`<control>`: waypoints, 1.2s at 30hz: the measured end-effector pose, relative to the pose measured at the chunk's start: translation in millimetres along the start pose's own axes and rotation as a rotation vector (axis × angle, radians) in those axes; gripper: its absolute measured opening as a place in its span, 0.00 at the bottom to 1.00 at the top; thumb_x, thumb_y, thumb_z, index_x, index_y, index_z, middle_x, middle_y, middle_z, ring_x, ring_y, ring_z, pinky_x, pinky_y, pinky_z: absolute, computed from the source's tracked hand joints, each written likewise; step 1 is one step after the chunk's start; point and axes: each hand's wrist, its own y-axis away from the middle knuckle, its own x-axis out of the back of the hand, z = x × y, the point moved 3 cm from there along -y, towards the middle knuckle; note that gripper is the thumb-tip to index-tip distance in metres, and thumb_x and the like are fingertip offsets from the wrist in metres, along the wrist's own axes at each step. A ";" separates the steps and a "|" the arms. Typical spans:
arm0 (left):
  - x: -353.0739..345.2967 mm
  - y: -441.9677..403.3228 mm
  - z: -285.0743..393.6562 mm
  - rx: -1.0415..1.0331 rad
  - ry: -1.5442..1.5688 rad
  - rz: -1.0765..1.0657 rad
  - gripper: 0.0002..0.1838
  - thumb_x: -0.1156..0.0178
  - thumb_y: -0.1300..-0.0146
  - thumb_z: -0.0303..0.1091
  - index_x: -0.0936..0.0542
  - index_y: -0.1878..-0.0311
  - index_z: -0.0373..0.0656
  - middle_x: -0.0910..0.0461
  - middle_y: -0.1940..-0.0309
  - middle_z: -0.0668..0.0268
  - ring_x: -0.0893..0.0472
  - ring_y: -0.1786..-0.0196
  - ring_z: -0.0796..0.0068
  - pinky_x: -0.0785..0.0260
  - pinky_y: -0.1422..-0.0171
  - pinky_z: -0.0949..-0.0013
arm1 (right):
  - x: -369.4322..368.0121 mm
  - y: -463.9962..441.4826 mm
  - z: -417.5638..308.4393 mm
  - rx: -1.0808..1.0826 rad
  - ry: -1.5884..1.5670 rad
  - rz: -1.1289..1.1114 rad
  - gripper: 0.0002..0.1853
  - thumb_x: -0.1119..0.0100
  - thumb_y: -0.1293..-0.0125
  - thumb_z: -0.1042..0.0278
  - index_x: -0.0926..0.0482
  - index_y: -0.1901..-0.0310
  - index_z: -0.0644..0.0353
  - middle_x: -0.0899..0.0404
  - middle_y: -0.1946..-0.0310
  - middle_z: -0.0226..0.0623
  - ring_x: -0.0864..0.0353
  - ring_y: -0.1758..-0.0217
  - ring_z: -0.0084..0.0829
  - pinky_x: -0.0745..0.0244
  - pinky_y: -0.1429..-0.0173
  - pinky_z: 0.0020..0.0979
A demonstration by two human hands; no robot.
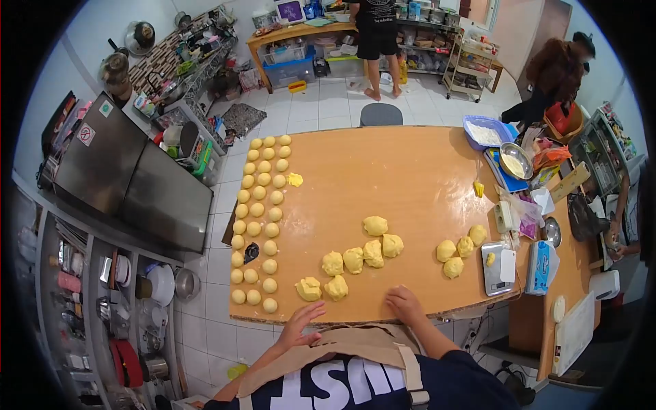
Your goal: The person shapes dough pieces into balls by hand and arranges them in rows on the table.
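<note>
Rough dough lumps (pixel 373 253) sit on the near half of the table (pixel 383 178), and smooth dough balls (pixel 254 229) stand in rows by the table's left edge. The step looks like shaping dough. At the table's near edge, the left hand (pixel 301 326) is wide, with no dough seen in it. The right hand (pixel 405 304) is there too; I cannot tell its grip. Lifting a lump would call for a soft, wide hold.
</note>
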 end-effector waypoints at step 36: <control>-22.8 17.3 15.0 0.062 0.076 -0.099 0.33 0.40 0.35 0.56 0.27 0.34 0.44 0.33 0.30 0.54 0.34 0.28 0.54 0.43 0.26 0.54 | 8.4 7.0 13.4 -0.214 0.107 0.065 0.14 0.27 0.51 0.69 0.23 0.66 0.60 0.22 0.68 0.42 0.23 0.61 0.46 0.26 0.56 0.41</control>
